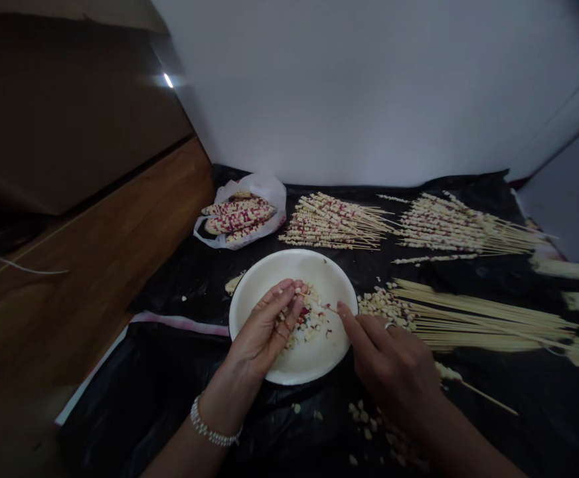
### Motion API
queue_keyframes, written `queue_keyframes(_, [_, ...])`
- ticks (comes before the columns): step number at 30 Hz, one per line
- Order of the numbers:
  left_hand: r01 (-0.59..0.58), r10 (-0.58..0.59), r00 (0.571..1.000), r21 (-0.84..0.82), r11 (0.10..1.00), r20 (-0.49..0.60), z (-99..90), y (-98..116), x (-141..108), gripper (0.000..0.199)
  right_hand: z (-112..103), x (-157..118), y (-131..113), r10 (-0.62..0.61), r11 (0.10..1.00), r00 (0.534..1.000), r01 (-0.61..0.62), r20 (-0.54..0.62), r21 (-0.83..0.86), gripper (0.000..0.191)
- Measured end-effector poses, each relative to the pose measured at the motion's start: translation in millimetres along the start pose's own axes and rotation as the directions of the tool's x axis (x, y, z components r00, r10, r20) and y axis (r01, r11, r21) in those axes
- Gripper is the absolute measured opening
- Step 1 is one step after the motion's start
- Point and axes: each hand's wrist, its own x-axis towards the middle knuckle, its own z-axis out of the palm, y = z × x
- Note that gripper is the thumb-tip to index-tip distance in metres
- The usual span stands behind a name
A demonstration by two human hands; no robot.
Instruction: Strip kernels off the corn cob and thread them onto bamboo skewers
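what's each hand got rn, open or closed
Left hand: closed, fingertips pinching a kernel above the bowl.
Right hand: closed, thumb and fingers gripping a thin stick.

The left hand (269, 322) hides part of the bowl (319, 362); the right hand (396, 355) covers one end of a skewer (332, 309). The near edge cuts off both forearms (190, 458).
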Motion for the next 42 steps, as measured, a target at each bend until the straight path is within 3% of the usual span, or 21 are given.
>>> queue_keyframes(13, [0.011,-0.011,1.000,0.009,1.000,0.026,-1.6,-1.9,0.9,0.031,-0.4,1.1,-2.4,0.010,1.000,1.000,-0.009,-0.004,0.017,0.035])
queue_keyframes(21, [0.063,-0.067,0.995,0.056,0.996,0.069,1.2,-3.1,-3.3,0.017,1.4,-1.8,-3.7,0.018,1.000,1.000,-0.018,-0.001,0.015,0.036])
queue_keyframes(42, [0.183,-0.184,0.981,0.025,0.983,0.062,-0.5,-1.2,-1.0,0.015,-4.7,5.1,-6.3,-0.027,0.999,0.998,0.025,-0.048,-0.025,0.030])
